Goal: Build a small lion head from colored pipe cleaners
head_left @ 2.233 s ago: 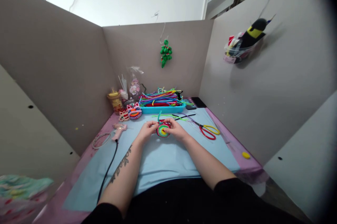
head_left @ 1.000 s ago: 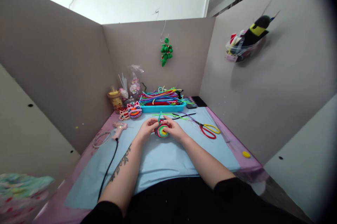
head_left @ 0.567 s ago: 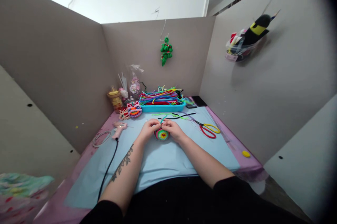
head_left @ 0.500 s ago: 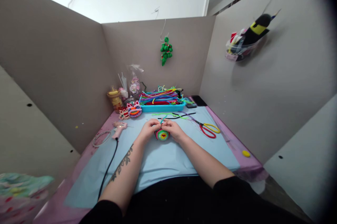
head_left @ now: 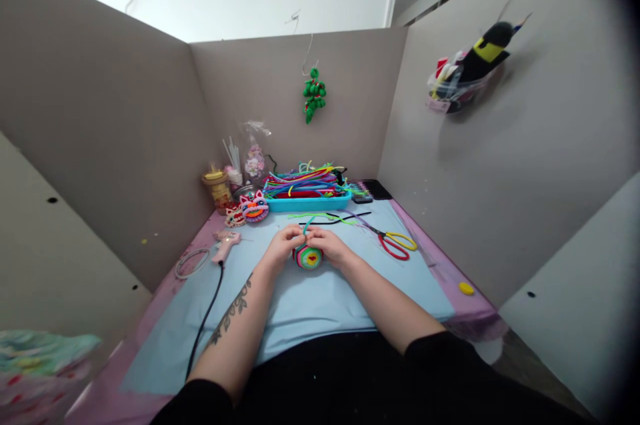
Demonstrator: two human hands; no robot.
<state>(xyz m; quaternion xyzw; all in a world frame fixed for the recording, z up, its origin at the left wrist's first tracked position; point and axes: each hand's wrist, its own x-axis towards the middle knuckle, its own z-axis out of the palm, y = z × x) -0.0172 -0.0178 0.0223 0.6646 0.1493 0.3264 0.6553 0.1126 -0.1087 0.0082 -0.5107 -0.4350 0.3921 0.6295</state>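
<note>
My left hand [head_left: 286,243] and my right hand [head_left: 327,243] meet over the middle of the mat, fingertips close together in a pinch. Between them a teal pipe cleaner [head_left: 309,225] sticks up from the fingers. Directly below the fingertips is a round piece of coiled pipe cleaners [head_left: 308,258], with bands of yellow, green, pink and other colours and a small red centre facing me. The fingers hide its upper part, and I cannot tell how the teal strand joins it. Both hands touch the top of the round piece.
Beyond my hands lie loose pipe cleaners [head_left: 327,217] and a blue tray [head_left: 307,203] heaped with more. Scissors [head_left: 395,245] with red and yellow handles rest at right. On the left are a pink glue gun [head_left: 227,246], its black cord, and lion-face crafts [head_left: 254,207]. Grey partitions enclose the table.
The view has shifted very slightly. My fingers have moved a little at the top of the round piece, and the teal strand stands slightly differently. Both hands stay in the same place.
</note>
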